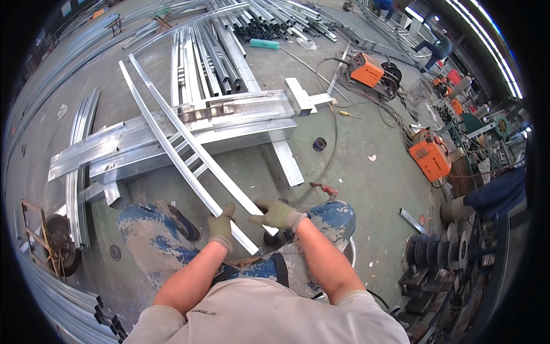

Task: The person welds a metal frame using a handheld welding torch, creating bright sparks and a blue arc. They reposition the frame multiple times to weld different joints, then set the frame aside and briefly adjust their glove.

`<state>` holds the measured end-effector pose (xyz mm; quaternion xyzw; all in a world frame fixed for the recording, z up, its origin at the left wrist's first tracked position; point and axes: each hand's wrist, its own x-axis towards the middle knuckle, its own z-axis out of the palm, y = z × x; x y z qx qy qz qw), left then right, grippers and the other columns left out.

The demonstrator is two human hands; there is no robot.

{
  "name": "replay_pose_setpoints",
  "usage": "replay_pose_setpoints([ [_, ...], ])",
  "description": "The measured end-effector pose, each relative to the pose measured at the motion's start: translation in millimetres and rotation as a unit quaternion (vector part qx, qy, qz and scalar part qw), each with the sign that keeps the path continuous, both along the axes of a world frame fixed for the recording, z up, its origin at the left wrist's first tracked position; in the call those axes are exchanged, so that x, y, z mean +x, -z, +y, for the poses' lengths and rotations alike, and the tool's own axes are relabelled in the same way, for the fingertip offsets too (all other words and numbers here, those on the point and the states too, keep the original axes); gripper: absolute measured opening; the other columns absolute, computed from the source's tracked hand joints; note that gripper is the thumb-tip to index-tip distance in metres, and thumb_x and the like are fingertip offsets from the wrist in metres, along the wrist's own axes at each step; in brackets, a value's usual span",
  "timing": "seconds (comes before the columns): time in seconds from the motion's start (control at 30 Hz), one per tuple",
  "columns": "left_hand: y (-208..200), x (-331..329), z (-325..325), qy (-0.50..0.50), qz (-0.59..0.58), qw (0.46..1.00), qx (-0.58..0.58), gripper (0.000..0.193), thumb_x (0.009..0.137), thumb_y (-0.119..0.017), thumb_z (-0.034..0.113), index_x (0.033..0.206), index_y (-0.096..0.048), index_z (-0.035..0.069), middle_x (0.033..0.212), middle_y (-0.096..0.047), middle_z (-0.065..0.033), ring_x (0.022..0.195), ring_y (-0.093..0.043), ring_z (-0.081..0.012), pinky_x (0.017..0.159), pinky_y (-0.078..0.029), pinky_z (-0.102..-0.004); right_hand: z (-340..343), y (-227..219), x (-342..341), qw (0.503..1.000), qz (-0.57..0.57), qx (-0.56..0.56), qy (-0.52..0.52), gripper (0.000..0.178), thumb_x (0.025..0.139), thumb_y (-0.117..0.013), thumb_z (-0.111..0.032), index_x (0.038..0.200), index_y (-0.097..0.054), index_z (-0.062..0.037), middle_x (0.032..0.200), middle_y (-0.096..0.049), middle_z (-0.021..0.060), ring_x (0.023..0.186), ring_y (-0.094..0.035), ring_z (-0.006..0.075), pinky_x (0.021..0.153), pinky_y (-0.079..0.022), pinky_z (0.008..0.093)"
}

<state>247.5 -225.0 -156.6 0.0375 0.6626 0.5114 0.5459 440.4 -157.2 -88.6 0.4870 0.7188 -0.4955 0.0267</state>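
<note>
Pale shirt cloth (269, 315) and camouflage trousers (146, 235) lie nearest the lens, on the near side of the beam stack (240, 137). Under that stack spreads a worn green-grey concrete floor (355, 183), littered with scraps. Long square tubes (275, 23) are heaped beyond the stack; two orange welding machines (366, 70) stand to its right, and farther off past its right end a co-worker (438, 49) bends among metalwork. Just right of the stack is a small dark round tin (319, 144); its contents are too dim to make out.

Across the beam stack passes the ladder-like metal frame (213, 165), two pale rails joined by short rungs. Its long axis runs slantwise, near ends at the person's lap, far ends pointing up-left beyond the stack. On the near side of the stack, the gloved left hand (221, 226) has its fingers curled round the left rail; the gloved right hand (278, 214), half open, touches the right rail, how firmly I cannot tell.
</note>
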Motion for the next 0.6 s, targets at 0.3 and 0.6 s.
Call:
replay_pose_setpoints([
  [0.3, -11, -12, -11, 0.029, 0.001, 0.997, 0.077, 0.053, 0.091, -0.086, 0.027, 0.128, -0.061, 0.000, 0.103, -0.068, -0.0060, 0.084, -0.063, -0.0182, 0.072, -0.052, -0.0325, 61, 32, 46, 0.922, -0.381, 0.062, -0.005, 0.061, 0.098, -0.062, -0.050, 0.141, -0.067, -0.0069, 0.143, -0.065, 0.0225, 0.130, -0.064, 0.0356, 0.106, -0.052, 0.0448],
  [0.6, -8, -23, -14, 0.047, -0.070, 0.990, 0.115, 0.056, 0.097, -0.079, 0.026, 0.140, -0.055, -0.001, 0.120, -0.067, -0.0106, 0.102, -0.067, -0.0234, 0.088, -0.058, -0.0371, 56, 170, 73, 0.914, -0.397, 0.064, -0.045, 0.039, 0.092, -0.066, -0.027, 0.125, -0.078, -0.0109, 0.137, -0.070, 0.0161, 0.122, -0.071, 0.0293, 0.100, -0.056, 0.0449],
])
